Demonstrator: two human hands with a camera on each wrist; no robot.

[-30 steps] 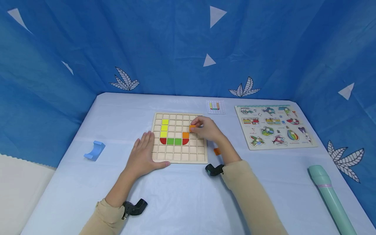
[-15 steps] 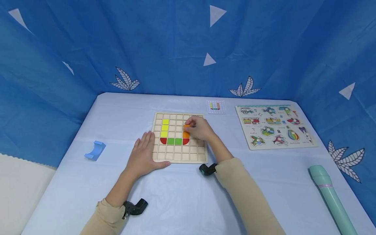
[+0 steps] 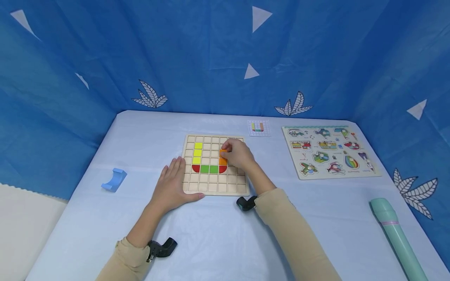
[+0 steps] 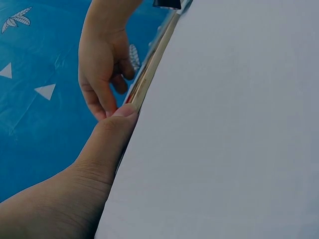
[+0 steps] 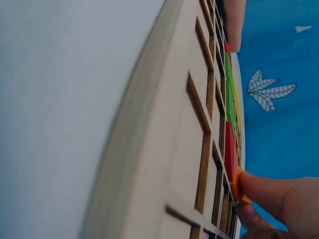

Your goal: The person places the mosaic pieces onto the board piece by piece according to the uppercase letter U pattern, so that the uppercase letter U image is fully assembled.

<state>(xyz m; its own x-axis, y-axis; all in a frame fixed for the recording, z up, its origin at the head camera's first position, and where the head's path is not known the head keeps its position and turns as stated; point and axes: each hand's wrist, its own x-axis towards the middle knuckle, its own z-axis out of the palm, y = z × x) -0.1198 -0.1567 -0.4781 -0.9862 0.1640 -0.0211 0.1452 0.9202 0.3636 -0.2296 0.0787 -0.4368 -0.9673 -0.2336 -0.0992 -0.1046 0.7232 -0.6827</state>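
A wooden grid board (image 3: 212, 187) lies on the table, with square compartments. Three yellow square tiles (image 3: 198, 153) stand in a column on its left. Below them run a red rounded corner tile (image 3: 195, 169), two green tiles (image 3: 209, 169) and another red corner tile (image 3: 223, 169). An orange tile (image 3: 222, 161) sits above the right red one. My right hand (image 3: 238, 153) pinches a second orange square tile (image 3: 223, 152) at the cell just above it; whether it is seated I cannot tell. My left hand (image 3: 172, 187) rests against the board's left and front edges, fingers straight.
A small pattern card (image 3: 259, 128) lies behind the board. To the right is a picture knob puzzle (image 3: 330, 152), and nearer the front a green toy microphone (image 3: 393, 230). A blue curved block (image 3: 114, 180) lies at the left. Blue cloth (image 3: 211, 58) hangs behind.
My right hand has carried the orange tile leftward to the cell above the other orange tile, then stayed nearly still. Its arm now covers the loose orange tile on the table. The left hand stays put.
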